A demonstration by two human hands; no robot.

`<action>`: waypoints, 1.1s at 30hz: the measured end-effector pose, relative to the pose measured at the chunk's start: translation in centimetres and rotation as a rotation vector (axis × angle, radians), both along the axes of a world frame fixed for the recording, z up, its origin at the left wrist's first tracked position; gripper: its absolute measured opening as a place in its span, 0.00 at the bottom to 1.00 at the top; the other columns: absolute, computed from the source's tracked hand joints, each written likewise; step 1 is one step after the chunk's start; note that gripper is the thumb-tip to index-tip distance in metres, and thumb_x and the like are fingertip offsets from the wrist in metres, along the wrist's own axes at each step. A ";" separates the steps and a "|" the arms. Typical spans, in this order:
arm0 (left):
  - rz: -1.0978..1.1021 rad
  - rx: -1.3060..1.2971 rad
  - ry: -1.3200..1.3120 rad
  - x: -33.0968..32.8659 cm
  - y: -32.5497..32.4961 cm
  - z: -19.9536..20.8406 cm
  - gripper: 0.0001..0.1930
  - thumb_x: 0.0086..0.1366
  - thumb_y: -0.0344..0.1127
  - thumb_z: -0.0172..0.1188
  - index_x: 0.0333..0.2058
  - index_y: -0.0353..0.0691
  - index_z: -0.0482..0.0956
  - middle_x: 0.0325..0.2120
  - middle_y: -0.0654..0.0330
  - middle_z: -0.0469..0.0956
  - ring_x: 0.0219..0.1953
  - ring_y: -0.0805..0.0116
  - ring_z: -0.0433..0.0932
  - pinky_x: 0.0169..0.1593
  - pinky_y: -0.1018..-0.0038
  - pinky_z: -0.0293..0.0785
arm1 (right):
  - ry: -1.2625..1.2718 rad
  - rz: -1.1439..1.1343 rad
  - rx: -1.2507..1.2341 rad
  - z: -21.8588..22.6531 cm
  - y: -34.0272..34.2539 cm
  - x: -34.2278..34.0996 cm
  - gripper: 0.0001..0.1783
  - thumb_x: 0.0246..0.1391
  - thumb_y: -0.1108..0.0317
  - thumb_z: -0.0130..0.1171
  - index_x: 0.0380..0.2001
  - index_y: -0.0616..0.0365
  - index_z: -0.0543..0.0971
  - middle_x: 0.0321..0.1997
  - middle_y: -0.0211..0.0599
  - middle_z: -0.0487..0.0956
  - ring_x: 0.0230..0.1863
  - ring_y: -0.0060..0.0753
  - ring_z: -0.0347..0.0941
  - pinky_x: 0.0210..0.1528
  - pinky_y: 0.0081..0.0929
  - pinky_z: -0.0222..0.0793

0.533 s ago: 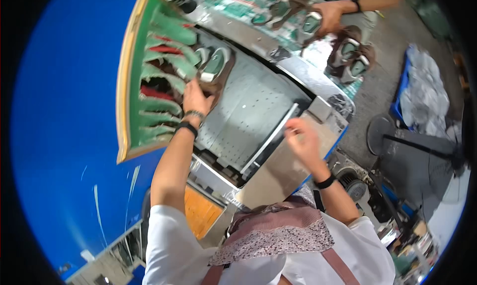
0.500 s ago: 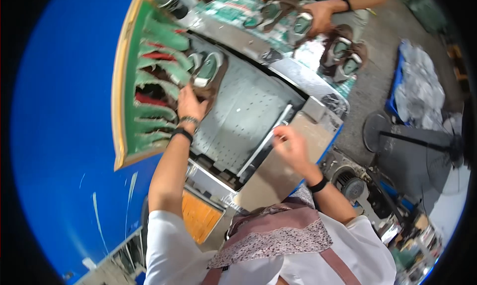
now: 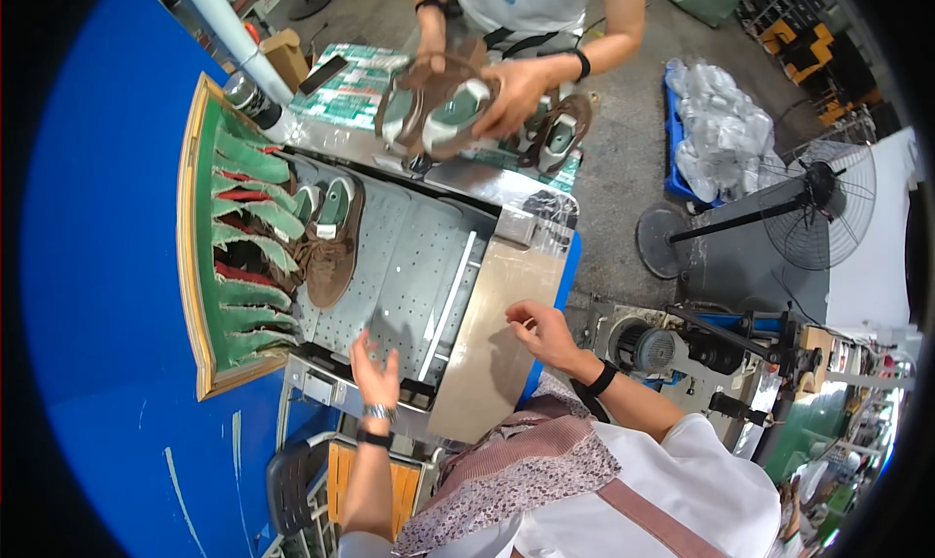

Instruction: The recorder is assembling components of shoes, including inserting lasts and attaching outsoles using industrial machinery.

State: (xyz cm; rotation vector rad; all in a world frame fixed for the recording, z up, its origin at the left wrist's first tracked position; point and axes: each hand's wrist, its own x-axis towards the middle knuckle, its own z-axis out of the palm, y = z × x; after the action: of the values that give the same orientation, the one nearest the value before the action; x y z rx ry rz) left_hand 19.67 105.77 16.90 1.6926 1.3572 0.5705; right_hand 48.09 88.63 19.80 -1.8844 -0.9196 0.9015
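Observation:
A pair of brown lace-up shoes [image 3: 336,237] with green insoles lies on the perforated grey conveyor plate [image 3: 399,256]. Green and red fabric strips [image 3: 253,256] at the machine's opening partly cover the left shoe of the pair. My left hand [image 3: 374,371], fingers apart and holding nothing, hovers over the near edge of the plate, short of the shoes. Over the tan metal panel at the right is my right hand [image 3: 543,329], fingers loosely curled, with no object visible in it. Across the conveyor, a co-worker's hands [image 3: 516,93] hold another brown pair [image 3: 443,110].
More brown shoes [image 3: 560,134] rest on the co-worker's patterned table [image 3: 351,91]. A blue machine wall [image 3: 107,266] stands at the left. To the right are a floor fan [image 3: 818,203], a motor [image 3: 643,349] and a blue crate of clear plastic bags [image 3: 721,134].
My left hand has let go of the shoes on the plate and drawn back toward me. The co-worker has lifted a pair toward the conveyor. The view has shifted.

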 end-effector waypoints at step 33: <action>-0.744 0.600 0.490 15.1 -7.4 6.9 0.39 0.42 0.34 0.75 0.56 0.38 0.72 0.52 0.53 0.74 0.56 0.51 0.70 0.56 0.54 0.70 | -0.490 -0.130 0.283 4.7 -1.8 4.0 0.29 0.46 0.72 0.68 0.55 0.57 0.74 0.52 0.45 0.78 0.53 0.46 0.77 0.53 0.38 0.75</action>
State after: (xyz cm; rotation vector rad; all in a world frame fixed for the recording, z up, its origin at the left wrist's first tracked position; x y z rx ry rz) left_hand 34.78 98.38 23.79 2.7691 0.7641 0.1167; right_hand 52.06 86.81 24.47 -1.9169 -1.1271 0.2105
